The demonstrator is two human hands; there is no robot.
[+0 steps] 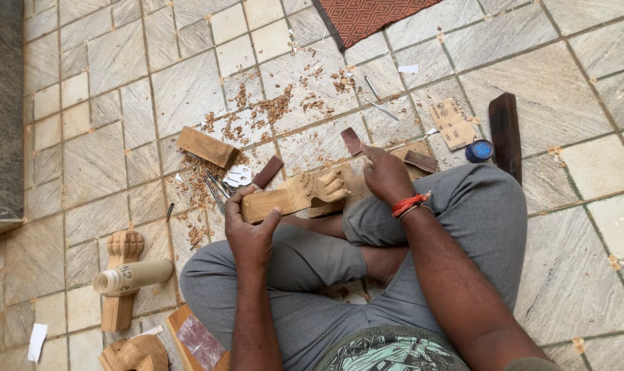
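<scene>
On a floor of pale stone tiles (119, 151), a person is sitting cross-legged in grey trousers, seen from above. Their left hand (248, 230) is gripping the plain end of a carved wooden leg (295, 194), fingers wrapping over the top and thumb pressing its near side, while the carved claw-foot end is pointing right and resting across a wooden board at the knees. Their right hand (386, 175), wearing an orange thread at the wrist, is closing around something small just right of the claw end; what it is holding cannot be made out. Wood shavings (277, 106) are lying scattered ahead of the hands, with a loose wooden block (207, 147) at their left edge. Several metal chisels (219, 185) are lying just beyond the left hand. Two thin metal rods (377, 99) are lying farther out, near the edge of a red mat (367, 17). To the right, a sheet of sandpaper (452, 124), one blue-lidded pot (478, 150) and one dark wooden strip (505, 134) are sitting close together. At lower left, two more carved legs (119, 282) and one pale cylinder (133, 276) are lying together. Bare tile is stretching out at far right and upper left.
</scene>
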